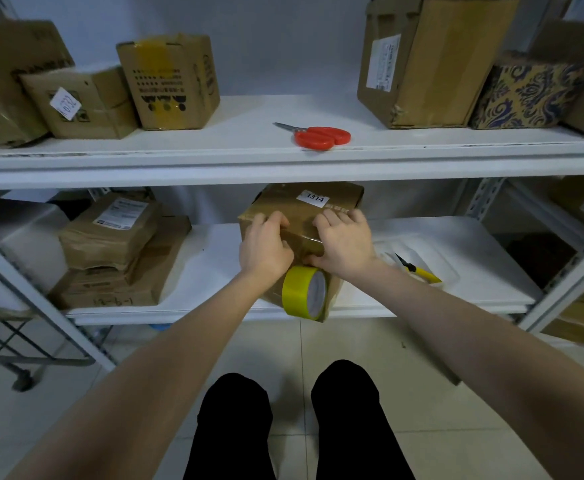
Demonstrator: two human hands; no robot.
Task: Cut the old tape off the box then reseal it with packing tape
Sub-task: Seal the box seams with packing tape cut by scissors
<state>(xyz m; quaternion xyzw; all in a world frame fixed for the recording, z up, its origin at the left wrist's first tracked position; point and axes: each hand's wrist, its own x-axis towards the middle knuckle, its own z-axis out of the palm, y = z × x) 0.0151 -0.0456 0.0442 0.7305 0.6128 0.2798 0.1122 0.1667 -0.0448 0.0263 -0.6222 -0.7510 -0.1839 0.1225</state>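
— While stretched straight out to the lower shelf (214,265), gripping what?
— With left hand (266,247), curled over front edge of box (283,202); with right hand (344,244), spread flat on top, thumb just beside tape roll (292,294).

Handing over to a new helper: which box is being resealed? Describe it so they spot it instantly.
On the lower white shelf, centre, stands a brown box with a yellow tape roll at its front. Alone among the boxes there, its white label reads 1314.

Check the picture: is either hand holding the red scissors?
No, the scissors lie on the upper shelf; the left hand and right hand rest on the box.
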